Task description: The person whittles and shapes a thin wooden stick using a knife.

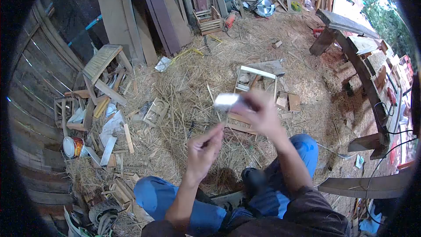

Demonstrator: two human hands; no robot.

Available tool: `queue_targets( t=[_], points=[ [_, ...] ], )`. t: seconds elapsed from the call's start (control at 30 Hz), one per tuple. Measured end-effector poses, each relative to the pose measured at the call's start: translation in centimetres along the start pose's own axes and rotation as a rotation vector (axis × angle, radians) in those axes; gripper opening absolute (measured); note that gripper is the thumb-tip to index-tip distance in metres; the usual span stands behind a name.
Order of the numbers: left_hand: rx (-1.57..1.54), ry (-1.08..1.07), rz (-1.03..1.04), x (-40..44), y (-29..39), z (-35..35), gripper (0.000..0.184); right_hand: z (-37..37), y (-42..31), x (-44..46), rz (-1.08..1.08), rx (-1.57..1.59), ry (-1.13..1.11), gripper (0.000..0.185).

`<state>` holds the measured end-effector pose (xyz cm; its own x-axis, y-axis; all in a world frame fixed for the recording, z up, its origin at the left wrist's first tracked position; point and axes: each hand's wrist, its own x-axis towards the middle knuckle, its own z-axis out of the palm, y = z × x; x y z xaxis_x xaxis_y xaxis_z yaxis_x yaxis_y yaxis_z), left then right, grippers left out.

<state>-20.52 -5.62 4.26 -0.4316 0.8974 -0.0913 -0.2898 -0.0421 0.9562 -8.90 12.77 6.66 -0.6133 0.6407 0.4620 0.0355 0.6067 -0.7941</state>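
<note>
My right hand (261, 112), smeared by motion, is closed around a bright, shiny object (227, 100) whose kind I cannot make out. Lower and to the left, my left hand (204, 151) pinches thumb and forefinger together just below that object. Whatever lies between those fingertips is too small to name. Behind my right hand, a small wooden frame (258, 71) rests on the straw-covered ground, partly hidden by the hand. A slatted wooden piece (240, 123) shows just beneath the hands.
Straw and wood shavings (184, 83) cover the ground. A circular saw (263, 6) lies at the back near a slatted crate (208, 21). On the left are a small wooden stool (103, 63) and a paint can (73, 146). A heavy wooden bench (364, 63) runs along the right.
</note>
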Motion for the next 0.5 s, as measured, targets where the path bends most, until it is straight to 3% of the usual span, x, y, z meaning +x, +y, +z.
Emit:
queue_targets(
  t=[0.03, 0.13, 0.23, 0.33, 0.37, 0.5],
  points=[
    [0.002, -0.023, 0.022, -0.3, 0.2, 0.5, 0.032, -1.2, 0.9, 1.0, 0.156, -0.012, 0.112, 0.025],
    [-0.053, -0.066, 0.053, -0.5, 0.5, 1.6, 0.032, -3.1, 2.4, 1.8, 0.228, -0.186, 0.255, 0.023],
    [-0.11, 0.112, -0.129, 0.3, 1.4, -0.3, 0.033, -0.7, 1.1, -0.3, 0.097, -0.121, 0.058, 0.024],
    [-0.152, 0.124, -0.098, 0.9, 1.0, -0.9, 0.034, 1.5, -1.3, -1.2, -0.108, -0.086, -0.088, 0.025],
    [-0.164, 0.123, -0.098, 0.9, 0.7, -0.9, 0.034, 1.6, -2.5, -1.4, -0.03, -0.056, -0.174, 0.028],
    [-0.137, 0.101, -0.046, 1.0, 0.4, 0.0, 0.038, 2.3, -2.8, -1.2, -0.083, -0.038, -0.25, 0.03]
  ],
)
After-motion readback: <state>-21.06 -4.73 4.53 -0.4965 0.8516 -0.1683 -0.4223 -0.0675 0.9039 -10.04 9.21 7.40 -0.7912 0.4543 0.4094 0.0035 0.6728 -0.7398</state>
